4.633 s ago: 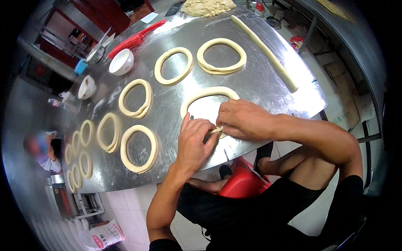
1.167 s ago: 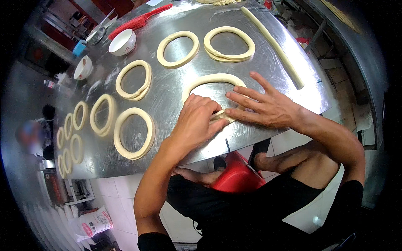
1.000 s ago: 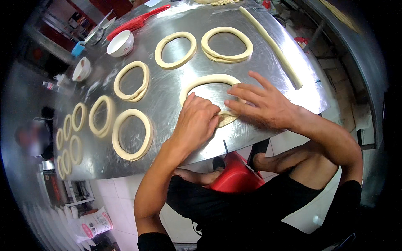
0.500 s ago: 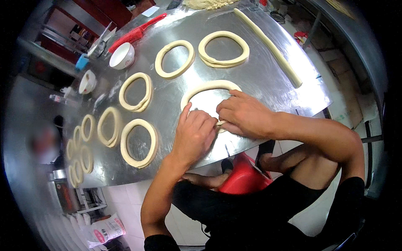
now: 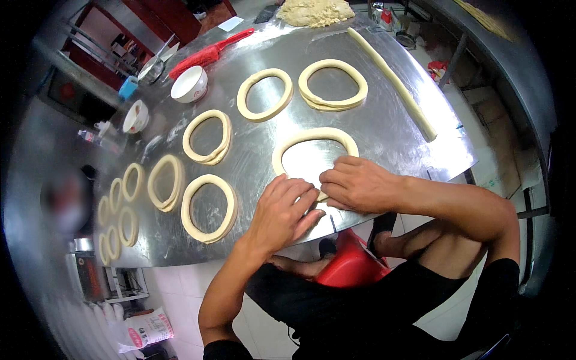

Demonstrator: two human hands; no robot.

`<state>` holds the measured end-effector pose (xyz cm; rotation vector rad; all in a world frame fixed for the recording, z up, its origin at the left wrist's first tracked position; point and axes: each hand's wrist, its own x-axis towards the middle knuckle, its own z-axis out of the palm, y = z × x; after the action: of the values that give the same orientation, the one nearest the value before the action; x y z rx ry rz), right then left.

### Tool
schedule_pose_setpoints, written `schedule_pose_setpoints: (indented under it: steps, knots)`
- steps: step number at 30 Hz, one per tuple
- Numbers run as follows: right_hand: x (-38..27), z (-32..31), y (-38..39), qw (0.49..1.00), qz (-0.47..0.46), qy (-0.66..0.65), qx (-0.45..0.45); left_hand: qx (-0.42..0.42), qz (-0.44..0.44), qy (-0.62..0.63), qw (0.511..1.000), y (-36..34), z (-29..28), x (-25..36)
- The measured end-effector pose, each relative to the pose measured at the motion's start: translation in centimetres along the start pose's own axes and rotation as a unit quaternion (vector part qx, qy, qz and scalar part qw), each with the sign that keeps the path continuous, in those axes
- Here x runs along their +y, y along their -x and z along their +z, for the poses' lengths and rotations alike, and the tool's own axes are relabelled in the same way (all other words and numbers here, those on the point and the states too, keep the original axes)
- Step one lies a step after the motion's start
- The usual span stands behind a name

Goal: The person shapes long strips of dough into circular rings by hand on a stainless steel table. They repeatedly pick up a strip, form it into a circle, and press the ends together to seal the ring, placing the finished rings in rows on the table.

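A pale dough ring lies on the metal table at its near edge, its far arc in plain sight. My left hand bends its fingers over the ring's near left part, the thumb set apart towards me. Close beside it, my right hand is closed over the near right part, its fingers curled on the dough. A bit of the dough shows between the two hands; the rest of that near side is hidden under them. Beyond lie two finished-looking dough rings, and a straight dough rope stretches along the right.
More dough rings cover the left of the steel table. White bowls, a red brush and a dough mass stand farther back. A red stool is below the edge; a blurred person is at far left.
The view has shifted, so the table's things appear lower and more to the right. My left fingers have come down from a pinch onto the ring, with the thumb now spread out.
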<state>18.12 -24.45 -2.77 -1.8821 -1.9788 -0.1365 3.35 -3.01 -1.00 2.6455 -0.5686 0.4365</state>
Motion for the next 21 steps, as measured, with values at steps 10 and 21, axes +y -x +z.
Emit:
schedule_pose_setpoints:
  steps: [10,21]
  knots:
    - [0.8,-4.6,1.3,0.973,0.208,-0.082,0.053,0.054,-0.042,0.042,0.997,-1.8,2.9,2.1]
    - [3.3,-3.4,-3.3,0.917,0.396,-0.030,-0.024,0.110,-0.088,0.058,0.988,-0.9,3.7,2.0]
